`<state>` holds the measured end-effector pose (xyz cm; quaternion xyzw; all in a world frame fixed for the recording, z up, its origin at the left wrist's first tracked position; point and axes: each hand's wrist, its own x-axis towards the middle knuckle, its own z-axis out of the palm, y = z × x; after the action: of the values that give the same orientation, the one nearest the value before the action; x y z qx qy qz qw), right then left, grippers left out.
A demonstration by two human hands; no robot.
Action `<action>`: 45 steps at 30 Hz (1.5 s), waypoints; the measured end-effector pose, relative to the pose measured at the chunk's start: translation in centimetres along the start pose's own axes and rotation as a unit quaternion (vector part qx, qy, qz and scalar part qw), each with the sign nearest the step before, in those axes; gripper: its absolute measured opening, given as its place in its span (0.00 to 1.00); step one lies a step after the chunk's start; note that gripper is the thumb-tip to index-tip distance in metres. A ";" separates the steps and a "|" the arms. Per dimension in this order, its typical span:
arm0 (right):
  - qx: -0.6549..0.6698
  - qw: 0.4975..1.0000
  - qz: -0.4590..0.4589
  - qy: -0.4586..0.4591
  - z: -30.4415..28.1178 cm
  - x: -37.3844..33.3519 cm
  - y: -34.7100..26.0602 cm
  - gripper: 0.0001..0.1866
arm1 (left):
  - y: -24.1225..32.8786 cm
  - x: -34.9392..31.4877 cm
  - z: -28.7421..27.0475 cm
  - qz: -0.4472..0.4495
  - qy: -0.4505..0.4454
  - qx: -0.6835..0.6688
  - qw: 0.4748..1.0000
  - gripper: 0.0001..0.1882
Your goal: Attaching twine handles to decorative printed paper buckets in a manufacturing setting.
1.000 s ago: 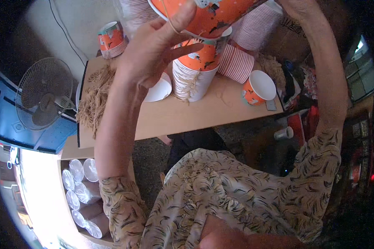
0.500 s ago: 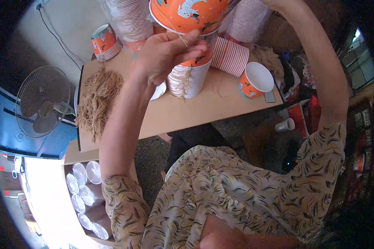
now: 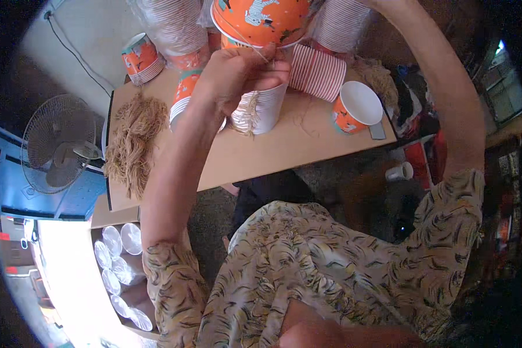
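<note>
Spread 1 second ago, the left hand point(image 3: 240, 68)'s fingers now pinch a thin tan string point(image 3: 245, 39) beside the white-rimmed orange paper bucket point(image 3: 290, 18) raised above the light-brown table point(image 3: 255, 156), seemingly controlling the string, while I cannot tell the out-of-view right hand's grip.

Left hand pinching above the table

My left hand point(image 3: 235, 71) is up over the table point(image 3: 249, 159), thumb and index tips pressed together, the other fingers point(image 3: 271, 79) half curled below and pointing right. My left forearm point(image 3: 180, 162) slants across the table's left part, wrist bent inward. My right forearm point(image 3: 443, 75) arches up past the table's right end, my right hand out of view.
</note>
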<state>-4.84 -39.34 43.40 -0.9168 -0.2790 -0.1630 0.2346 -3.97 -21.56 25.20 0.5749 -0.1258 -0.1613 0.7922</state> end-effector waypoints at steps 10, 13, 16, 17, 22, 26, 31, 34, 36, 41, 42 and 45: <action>-0.008 1.000 0.008 0.009 3.8 3.8 7.3 0.44 | 0.6 0.6 -0.7 -0.045 -0.051 0.027 0.997 0.18; -0.021 1.000 0.018 -0.008 3.8 4.2 7.4 0.46 | 0.2 0.6 -2.7 -0.029 -0.055 0.084 0.994 0.18; 0.004 0.994 0.058 -0.096 3.6 3.7 6.4 0.45 | 0.6 0.0 -3.5 0.000 -0.017 0.154 0.988 0.17; 0.002 0.993 0.065 -0.101 3.7 3.7 6.4 0.44 | 0.7 -0.3 -3.4 -0.002 -0.017 0.153 0.988 0.17; -0.004 0.989 0.076 -0.126 4.4 4.1 6.3 0.47 | 0.3 -0.6 -3.9 0.016 0.042 0.102 0.994 0.19; 0.017 0.991 0.043 -0.124 5.6 4.5 7.6 0.56 | -0.1 -0.2 -4.2 -0.024 0.062 0.088 0.994 0.21; 0.002 0.992 0.063 -0.109 7.2 4.1 7.9 0.59 | -2.1 0.3 -5.2 0.056 0.050 0.162 0.984 0.19; 0.025 0.987 0.085 -0.131 7.2 3.5 6.8 0.55 | -3.0 0.3 -5.8 0.070 0.049 0.129 0.988 0.17; 0.048 0.980 0.095 -0.165 7.1 2.9 5.7 0.51 | -3.5 0.3 -6.1 0.071 0.050 0.125 0.988 0.17; 0.206 0.961 0.050 -0.179 7.9 1.2 6.4 0.34 | -4.2 -0.2 -5.8 0.058 0.047 0.100 0.992 0.16; 0.206 0.961 0.050 -0.180 8.1 1.4 6.2 0.34 | -4.4 -0.1 -6.0 0.058 0.048 0.099 0.992 0.16; 0.204 0.958 0.082 -0.186 8.8 2.0 5.3 0.30 | -5.1 -0.1 -6.4 0.052 0.039 0.070 0.995 0.15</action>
<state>1.36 -37.80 35.07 -0.8834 -0.2692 0.0904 0.3728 -2.21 -17.42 18.39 0.6279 -0.1353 -0.0882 0.7614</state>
